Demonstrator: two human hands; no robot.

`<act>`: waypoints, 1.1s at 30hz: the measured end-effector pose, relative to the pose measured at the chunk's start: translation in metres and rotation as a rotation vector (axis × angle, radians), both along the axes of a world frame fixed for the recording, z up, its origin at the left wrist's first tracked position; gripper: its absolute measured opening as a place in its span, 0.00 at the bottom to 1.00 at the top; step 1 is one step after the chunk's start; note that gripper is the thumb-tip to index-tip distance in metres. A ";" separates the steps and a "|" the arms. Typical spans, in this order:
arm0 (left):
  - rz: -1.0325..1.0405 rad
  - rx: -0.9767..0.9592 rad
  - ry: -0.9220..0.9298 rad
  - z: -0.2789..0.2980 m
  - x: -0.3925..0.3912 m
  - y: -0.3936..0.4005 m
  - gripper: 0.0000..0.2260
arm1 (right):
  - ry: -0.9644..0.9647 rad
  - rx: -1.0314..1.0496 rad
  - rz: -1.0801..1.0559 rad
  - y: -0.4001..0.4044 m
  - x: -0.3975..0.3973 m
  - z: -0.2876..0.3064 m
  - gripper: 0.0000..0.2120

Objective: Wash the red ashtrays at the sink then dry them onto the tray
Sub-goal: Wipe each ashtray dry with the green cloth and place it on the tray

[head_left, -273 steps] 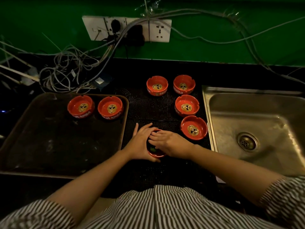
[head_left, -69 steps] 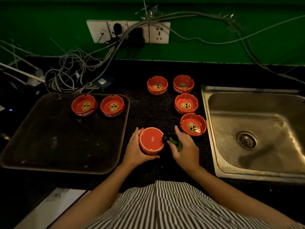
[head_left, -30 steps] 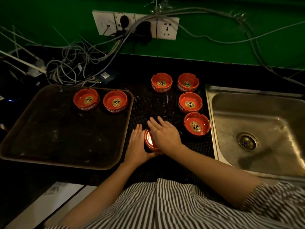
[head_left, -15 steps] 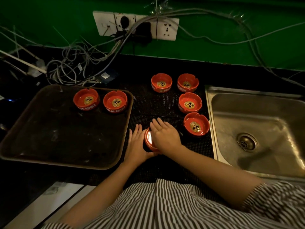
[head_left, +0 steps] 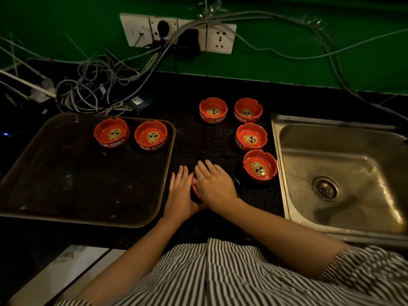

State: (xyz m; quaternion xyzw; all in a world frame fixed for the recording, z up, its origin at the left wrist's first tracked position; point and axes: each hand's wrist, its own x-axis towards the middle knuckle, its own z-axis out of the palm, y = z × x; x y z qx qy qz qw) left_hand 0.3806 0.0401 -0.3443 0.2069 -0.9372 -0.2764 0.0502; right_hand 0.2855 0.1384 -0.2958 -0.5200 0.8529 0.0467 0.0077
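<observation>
Fingers of both hands lie straight and close together: the left hand (head_left: pixel 180 191) is flat against one side of a red ashtray (head_left: pixel 195 188) that stands on edge, and the right hand (head_left: pixel 215 184) lies over its other side, so only a thin arc of red rim shows between them. Whether a cloth sits under the right palm cannot be told; something dark shows just past the wrist. The ashtray rests on a black dotted mat (head_left: pixel 198 138), between the tray (head_left: pixel 66 184) and the sink (head_left: pixel 344 164). Risks, as judged: a glazed round dish held on edge by flat palms alone may roll or slip free and strike the hard counter, chipping its notched rim; a slip to the right could knock the nearest ashtray (head_left: pixel 260 164), which stands just beside the sink's edge. The cables (head_left: pixel 92 89) and the wall sockets (head_left: pixel 176 32) behind the counter lie near a wet work area, so splashes are a hazard. Materials: the ashtrays look like glossy ceramic or glass, round, thick-walled, with a gold emblem inside and white lettering outside. Two (head_left: pixel 111 132) (head_left: pixel 151 135) stand on the tray, which is dark, rounded at the corners and smeared. Three more (head_left: pixel 213 109) (head_left: pixel 248 110) (head_left: pixel 251 136) wait on the mat. The sink is dull, stained steel.
</observation>
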 end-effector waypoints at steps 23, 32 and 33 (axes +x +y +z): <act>0.025 0.031 0.043 -0.003 0.001 0.001 0.52 | 0.007 -0.206 0.202 0.059 -0.013 -0.020 0.20; 0.023 0.029 0.000 0.000 0.000 0.001 0.47 | -0.006 -0.088 0.097 0.010 0.001 -0.015 0.23; 0.023 0.026 0.003 -0.001 0.001 0.001 0.43 | -0.014 -0.144 0.143 0.016 0.008 -0.016 0.22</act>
